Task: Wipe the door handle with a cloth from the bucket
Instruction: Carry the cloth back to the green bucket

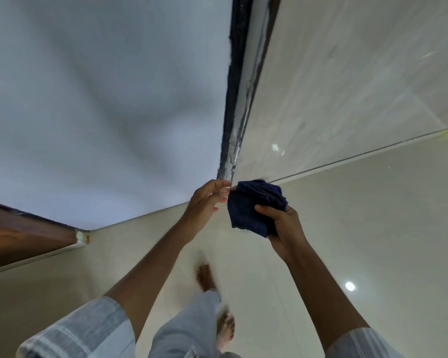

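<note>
Sleeves of pale striped cloth sit nearest the head camera, bare feet blurred on the tiled floor. At about 1 o'clock the right hand is clamped on a bunched navy cloth; the left hand, fingers spread, touches its edge. Neither bucket nor door handle shows. Risk, I judge: the loose lower corner could slip free mid-stride, or drip, making the tiles slick.

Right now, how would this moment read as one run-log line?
stage: carrying cloth | right hand: gripping bunched dark blue cloth | left hand: open, fingertips at cloth edge | door handle, bucket: not in view
</note>
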